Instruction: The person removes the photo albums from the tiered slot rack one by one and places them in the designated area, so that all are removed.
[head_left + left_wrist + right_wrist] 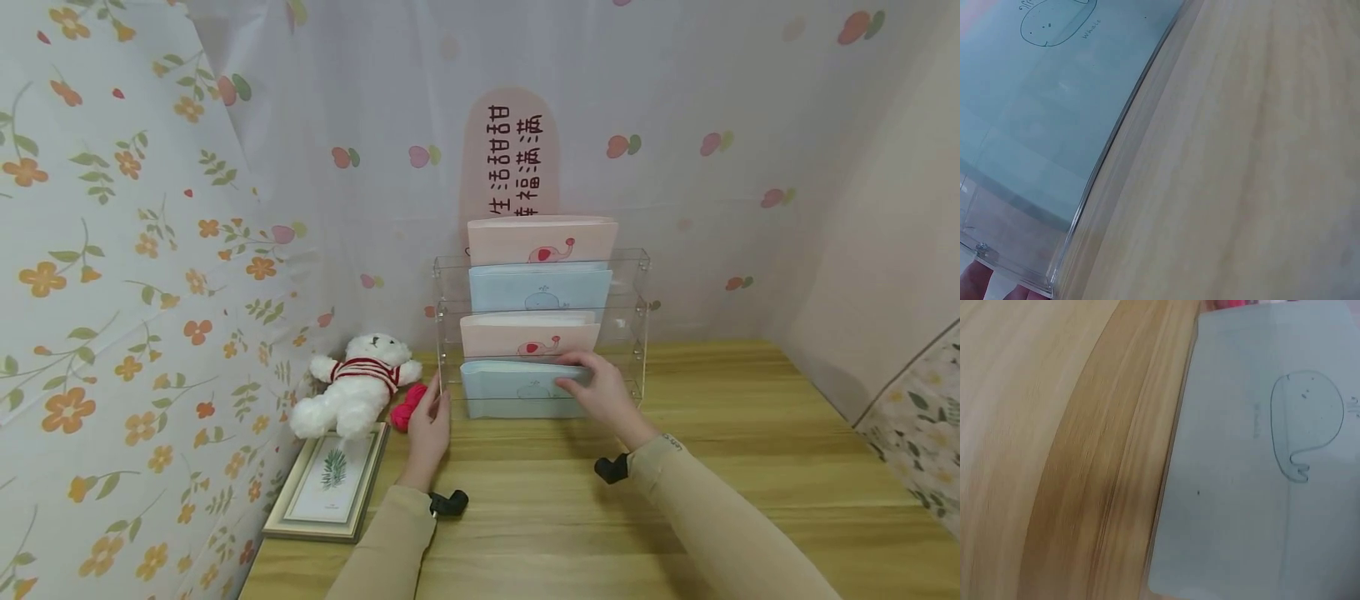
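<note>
A clear acrylic tiered file rack [633, 333] stands on the table and holds pink and blue folders. In its front slot sits a blue folder [487, 406] with a whale drawing, which also fills much of the right wrist view [1229, 456]. My right hand [600, 396] pinches this folder near its top right corner, thumb in front. My left hand [429, 437] touches the rack's lower left side with its fingers extended. In the left wrist view, fingertips [974, 279] show at the rack's side panel.
Left of the rack lies a white teddy bear [348, 404] in a striped sweater, beside a red item [405, 408]. A picture frame [330, 483] lies in front of the bear. Patterned cloth [375, 208] hangs behind and along the left of the wooden table [525, 517].
</note>
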Tool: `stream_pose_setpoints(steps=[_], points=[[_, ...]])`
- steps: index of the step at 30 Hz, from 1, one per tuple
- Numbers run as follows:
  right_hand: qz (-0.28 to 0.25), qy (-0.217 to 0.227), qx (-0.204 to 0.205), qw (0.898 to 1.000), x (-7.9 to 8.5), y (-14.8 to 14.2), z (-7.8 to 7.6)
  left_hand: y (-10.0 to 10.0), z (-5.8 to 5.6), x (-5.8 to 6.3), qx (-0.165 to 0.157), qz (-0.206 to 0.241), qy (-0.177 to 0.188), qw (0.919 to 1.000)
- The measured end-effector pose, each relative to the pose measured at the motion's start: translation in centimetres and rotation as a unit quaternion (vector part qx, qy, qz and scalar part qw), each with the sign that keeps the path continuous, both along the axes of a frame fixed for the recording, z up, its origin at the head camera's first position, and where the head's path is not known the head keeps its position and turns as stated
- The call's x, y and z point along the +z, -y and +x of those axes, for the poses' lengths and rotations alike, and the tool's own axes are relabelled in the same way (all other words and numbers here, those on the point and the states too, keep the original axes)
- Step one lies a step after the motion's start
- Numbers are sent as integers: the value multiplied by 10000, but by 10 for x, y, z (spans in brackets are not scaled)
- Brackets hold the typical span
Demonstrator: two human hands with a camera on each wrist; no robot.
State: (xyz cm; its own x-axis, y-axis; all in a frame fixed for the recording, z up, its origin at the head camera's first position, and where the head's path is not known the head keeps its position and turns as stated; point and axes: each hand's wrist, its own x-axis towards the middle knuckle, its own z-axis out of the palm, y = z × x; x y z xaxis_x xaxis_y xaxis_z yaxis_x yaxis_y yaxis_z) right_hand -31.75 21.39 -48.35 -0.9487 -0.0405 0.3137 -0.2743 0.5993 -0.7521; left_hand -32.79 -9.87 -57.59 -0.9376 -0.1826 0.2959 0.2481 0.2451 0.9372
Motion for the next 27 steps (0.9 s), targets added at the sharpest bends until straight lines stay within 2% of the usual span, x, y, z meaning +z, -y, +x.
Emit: stream_pose_setpoints(steps=[5, 11, 15, 22, 27], points=[[-53, -9, -102, 9999, -1, 7, -1, 1, 0, 1, 31, 52, 40, 10000], [-143, -410, -428, 9981, 4, 14, 3, 2, 0, -1, -8, 65, 41, 10000], [-111, -728, -476, 9962, 16, 15, 10, 1, 2, 1, -22, 96, 18, 9999], [-151, -1104, -405, 9929, 44, 16, 32, 0, 1, 2, -72, 123, 74, 9999], [15, -999, -299, 9945, 56, 16, 49, 1, 1, 1, -58, 76, 41, 9999]])
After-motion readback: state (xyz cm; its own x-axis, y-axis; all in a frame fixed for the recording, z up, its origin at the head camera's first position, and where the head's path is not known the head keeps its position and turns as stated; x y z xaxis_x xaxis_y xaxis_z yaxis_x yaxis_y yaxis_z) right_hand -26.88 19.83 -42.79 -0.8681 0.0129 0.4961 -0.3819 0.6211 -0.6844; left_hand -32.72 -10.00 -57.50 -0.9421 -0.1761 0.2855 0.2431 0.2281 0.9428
